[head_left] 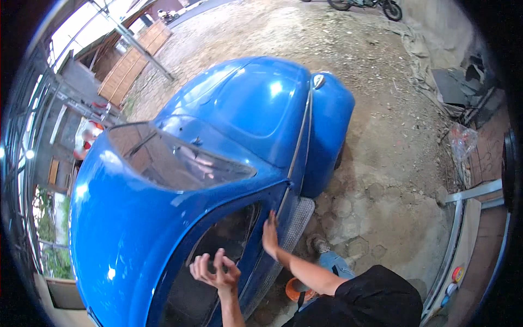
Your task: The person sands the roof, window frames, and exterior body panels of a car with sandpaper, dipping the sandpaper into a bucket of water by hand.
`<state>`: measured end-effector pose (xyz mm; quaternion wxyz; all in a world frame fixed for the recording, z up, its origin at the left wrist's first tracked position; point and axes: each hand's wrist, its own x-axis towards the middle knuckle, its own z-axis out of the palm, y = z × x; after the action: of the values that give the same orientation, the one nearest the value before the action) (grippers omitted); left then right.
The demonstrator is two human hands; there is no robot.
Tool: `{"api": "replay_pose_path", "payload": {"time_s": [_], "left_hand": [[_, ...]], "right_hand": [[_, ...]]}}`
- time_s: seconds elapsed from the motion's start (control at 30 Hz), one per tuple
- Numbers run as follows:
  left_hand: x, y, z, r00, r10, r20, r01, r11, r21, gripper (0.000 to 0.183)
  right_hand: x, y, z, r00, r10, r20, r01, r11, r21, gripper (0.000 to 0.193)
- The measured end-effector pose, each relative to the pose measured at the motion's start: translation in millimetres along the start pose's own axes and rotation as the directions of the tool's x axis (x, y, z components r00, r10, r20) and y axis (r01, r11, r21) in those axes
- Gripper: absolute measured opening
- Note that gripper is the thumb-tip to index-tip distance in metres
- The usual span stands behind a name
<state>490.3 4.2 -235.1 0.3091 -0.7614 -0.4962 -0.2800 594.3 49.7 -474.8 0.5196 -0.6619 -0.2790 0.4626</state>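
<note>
A glossy blue car [136,218] with rounded bodywork fills the left and middle of the view. My left hand [216,272] is raised over the dark side window [226,231], its fingers bent and spread with nothing between them; whether it touches the car I cannot tell. Farther forward, my right hand [270,237] is at the front part of the blue door, near the pillar. Its fingers are stretched out and hold nothing visible. Ahead of both hands lie the windshield [174,158] and the front hood [256,98].
A ribbed running board [297,220] juts out below the door. Beside my legs stands an orange bucket [295,290]. Rough stony ground [376,136] stretches ahead. Metal framing [455,240] is at the right, a motorcycle [370,5] far off.
</note>
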Motion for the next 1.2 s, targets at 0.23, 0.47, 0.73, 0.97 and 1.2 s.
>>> {"api": "replay_pose_path", "payload": {"time_s": [0.23,0.47,0.73,0.97,1.2], "left_hand": [[2,-35,79,0.993,0.116,-0.006,-0.101,0.884,0.456,0.042],[-9,-41,78,0.997,0.073,-0.026,-0.056,0.91,0.411,0.047],[-6,-36,69,0.999,0.036,-0.032,-0.026,0.961,0.276,0.048],[-1,-30,35,0.978,-0.21,0.014,0.203,0.956,0.212,0.047],[-72,-93,-29,0.896,-0.384,-0.223,0.444,0.789,0.425,0.05]], "right_hand": [[64,5,-1,0.988,0.118,-0.099,-0.105,0.986,0.132,0.061],[66,-92,7,0.977,0.149,-0.15,-0.104,0.957,0.271,0.06],[-21,-145,22,0.971,-0.225,0.078,0.212,0.966,0.145,0.059],[-2,-164,18,0.954,-0.288,-0.085,0.295,0.951,0.088,0.056],[-71,-187,48,0.62,-0.75,0.23,0.777,0.627,-0.05,0.057]]}}
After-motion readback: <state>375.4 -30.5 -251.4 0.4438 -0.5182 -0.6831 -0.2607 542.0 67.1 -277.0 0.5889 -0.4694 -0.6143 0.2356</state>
